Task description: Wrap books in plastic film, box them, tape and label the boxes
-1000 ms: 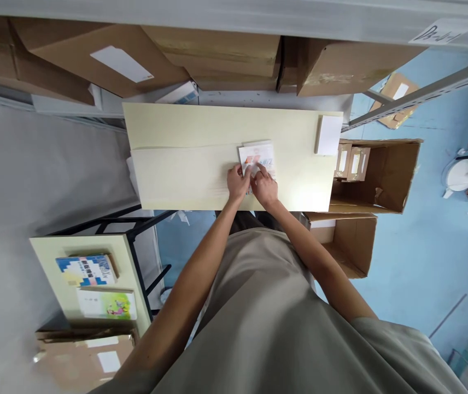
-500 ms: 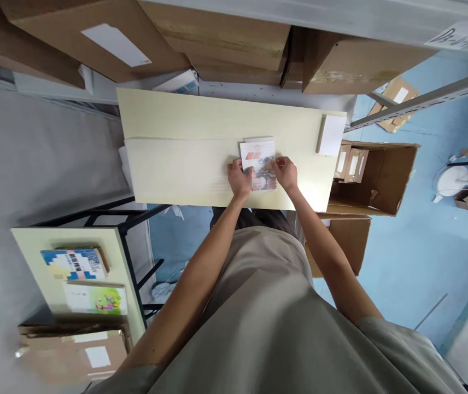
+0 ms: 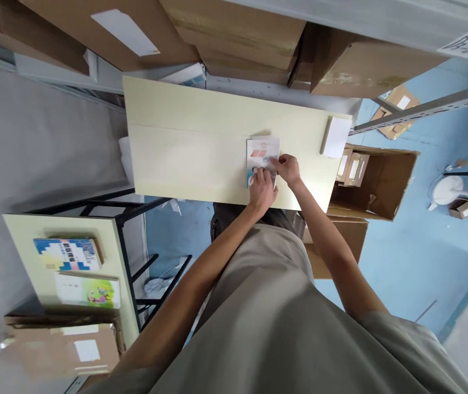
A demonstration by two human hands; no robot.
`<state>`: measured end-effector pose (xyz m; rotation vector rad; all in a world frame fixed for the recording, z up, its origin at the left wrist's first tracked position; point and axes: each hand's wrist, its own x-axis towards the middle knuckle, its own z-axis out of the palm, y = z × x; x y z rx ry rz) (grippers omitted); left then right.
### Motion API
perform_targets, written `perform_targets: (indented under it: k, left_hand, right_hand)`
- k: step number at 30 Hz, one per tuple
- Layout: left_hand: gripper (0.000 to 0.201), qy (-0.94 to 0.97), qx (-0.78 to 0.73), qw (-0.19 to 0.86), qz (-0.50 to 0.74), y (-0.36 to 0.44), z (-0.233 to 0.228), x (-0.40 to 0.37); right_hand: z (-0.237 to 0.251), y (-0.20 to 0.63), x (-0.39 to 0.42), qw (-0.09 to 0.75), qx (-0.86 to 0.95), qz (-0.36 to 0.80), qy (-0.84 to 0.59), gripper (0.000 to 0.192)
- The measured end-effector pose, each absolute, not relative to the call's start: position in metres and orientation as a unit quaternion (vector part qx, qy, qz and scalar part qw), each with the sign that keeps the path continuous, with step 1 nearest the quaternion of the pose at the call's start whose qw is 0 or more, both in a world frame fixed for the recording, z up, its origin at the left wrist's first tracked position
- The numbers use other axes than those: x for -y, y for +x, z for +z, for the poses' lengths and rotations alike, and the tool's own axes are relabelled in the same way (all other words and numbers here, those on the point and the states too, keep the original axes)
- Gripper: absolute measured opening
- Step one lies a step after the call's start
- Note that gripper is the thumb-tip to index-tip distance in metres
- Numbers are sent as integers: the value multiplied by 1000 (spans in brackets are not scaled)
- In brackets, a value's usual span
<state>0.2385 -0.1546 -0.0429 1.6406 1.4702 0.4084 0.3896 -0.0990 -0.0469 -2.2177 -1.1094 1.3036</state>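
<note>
A thin booklet (image 3: 261, 146) with a printed red, white and blue cover lies on the pale yellow tabletop (image 3: 201, 112), close to its front edge. My left hand (image 3: 262, 189) rests over its lower part, fingers laid on the cover and hiding some of the print. At the booklet's right edge, my right hand (image 3: 288, 168) pinches with thumb and forefinger. Another pale edge shows just above the top of the booklet. Farther right on the table sits a white stack (image 3: 336, 137), apart from both hands.
Cardboard boxes (image 3: 242, 44) line the shelf behind the table. An open carton (image 3: 390, 180) stands to the right, with small boxes inside. On a lower side table (image 3: 24, 235) at left are books (image 3: 70, 254) and another carton (image 3: 65, 350). A metal shelf post (image 3: 422, 112) slants at upper right.
My left hand has moved from the booklet's left edge onto its lower part. The visible cover print differs, now with blue at lower left. My right hand stays at the right edge.
</note>
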Motion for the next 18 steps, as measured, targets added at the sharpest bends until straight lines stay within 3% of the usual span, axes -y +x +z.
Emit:
perform_targets:
  k: [5, 9, 12, 15, 18]
  left_hand:
    - [40, 681, -558, 445, 166, 227, -44, 158]
    - [39, 689, -552, 447, 149, 209, -33, 160]
    - [36, 680, -556, 449, 160, 202, -23, 163]
    - [31, 647, -568, 472, 190, 194, -17, 167]
    - [29, 595, -579, 504, 238, 182, -16, 173]
  right_hand:
    - [-21, 417, 97, 138, 569, 367, -723, 42]
    - [-6, 421, 67, 107, 761, 341, -542, 59]
    - [-19, 410, 31, 58, 813, 383, -435, 44]
    - [-41, 404, 0, 60, 773, 414, -478, 15]
    - [-55, 409, -18, 114, 706, 428, -553, 25]
